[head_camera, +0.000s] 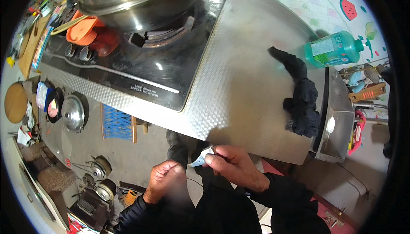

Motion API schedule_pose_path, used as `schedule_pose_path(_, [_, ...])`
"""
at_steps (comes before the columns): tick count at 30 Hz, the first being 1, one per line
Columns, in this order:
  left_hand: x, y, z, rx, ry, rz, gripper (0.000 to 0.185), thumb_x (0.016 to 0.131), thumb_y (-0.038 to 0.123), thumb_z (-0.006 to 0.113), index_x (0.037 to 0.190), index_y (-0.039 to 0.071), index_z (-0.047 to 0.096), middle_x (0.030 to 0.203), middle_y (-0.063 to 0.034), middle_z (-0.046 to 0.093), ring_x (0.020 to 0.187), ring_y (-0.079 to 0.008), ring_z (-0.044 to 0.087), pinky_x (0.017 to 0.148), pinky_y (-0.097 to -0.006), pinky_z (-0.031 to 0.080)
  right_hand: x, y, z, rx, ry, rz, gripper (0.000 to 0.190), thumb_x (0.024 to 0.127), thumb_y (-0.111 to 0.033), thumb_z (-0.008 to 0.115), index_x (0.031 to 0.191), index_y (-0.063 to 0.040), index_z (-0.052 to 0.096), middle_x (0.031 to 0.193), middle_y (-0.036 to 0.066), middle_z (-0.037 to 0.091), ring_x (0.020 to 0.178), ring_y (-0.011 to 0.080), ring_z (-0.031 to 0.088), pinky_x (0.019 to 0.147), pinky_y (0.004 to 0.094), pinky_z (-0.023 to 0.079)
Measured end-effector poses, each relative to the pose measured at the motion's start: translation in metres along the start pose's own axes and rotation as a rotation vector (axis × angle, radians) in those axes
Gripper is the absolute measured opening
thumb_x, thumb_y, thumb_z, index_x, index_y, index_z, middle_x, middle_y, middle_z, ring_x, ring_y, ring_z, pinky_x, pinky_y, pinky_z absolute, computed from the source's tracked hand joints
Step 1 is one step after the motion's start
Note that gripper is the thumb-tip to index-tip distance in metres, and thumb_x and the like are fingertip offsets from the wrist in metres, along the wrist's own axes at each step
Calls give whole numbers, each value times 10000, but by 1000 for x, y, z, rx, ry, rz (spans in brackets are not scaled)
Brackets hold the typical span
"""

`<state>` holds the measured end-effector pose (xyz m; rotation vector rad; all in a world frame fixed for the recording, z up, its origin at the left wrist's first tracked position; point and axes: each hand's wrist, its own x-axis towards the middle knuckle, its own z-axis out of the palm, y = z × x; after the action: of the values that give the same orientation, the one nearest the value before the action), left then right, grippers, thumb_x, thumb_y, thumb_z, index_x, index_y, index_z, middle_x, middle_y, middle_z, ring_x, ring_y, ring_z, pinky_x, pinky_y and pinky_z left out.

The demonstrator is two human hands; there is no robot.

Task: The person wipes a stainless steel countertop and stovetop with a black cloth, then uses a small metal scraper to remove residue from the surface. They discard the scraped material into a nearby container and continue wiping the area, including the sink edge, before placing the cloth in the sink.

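My right hand [235,165] pinches a small silvery, pointed piece [201,158] between thumb and fingers, just off the counter's near edge. Whether that piece is sheet metal or a foil packet is unclear. To its left, my left hand [166,176] is curled with the thumb against the fingers, apart from the silvery piece. Nothing shows in it, though its inside is hidden. Beyond both hands lies the stainless steel counter [250,83]. A crumpled black cloth item [302,96] rests on its right part.
A large steel pan [137,13] sits on the black gas hob [144,70], beside an orange plastic container [82,30]. A green pump bottle [333,50] stands at the back right, near a sink [339,128]. On the floor are a blue-webbed stool [118,123] and a metal lid [73,112].
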<state>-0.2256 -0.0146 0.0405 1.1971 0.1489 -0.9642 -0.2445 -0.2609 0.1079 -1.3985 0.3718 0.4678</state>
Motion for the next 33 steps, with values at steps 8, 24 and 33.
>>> schedule_pose_path(8, [23,44,-42,301,13,45,311,979,82,547,673,23,562,599,11,549,546,-40,475,498,-230,382,30,-62,-46,-113,370,-50,271,1005,-297,575,989,-38,654,821,-5,623,669,57,545,597,210,448])
schedule_pose_path(24, [55,43,-85,436,167,-182,121,947,133,646,984,18,648,780,-44,678,600,-60,570,503,-213,435,157,-130,-279,243,678,-231,108,959,-71,556,981,29,589,898,71,667,643,80,594,530,180,495])
schedule_pose_path(33, [57,30,-51,398,163,-49,210,945,35,596,1153,17,624,921,-78,696,636,-86,577,558,-221,467,106,-97,-277,-811,817,-201,317,910,-171,625,1176,-9,681,1012,124,710,754,170,701,628,330,537])
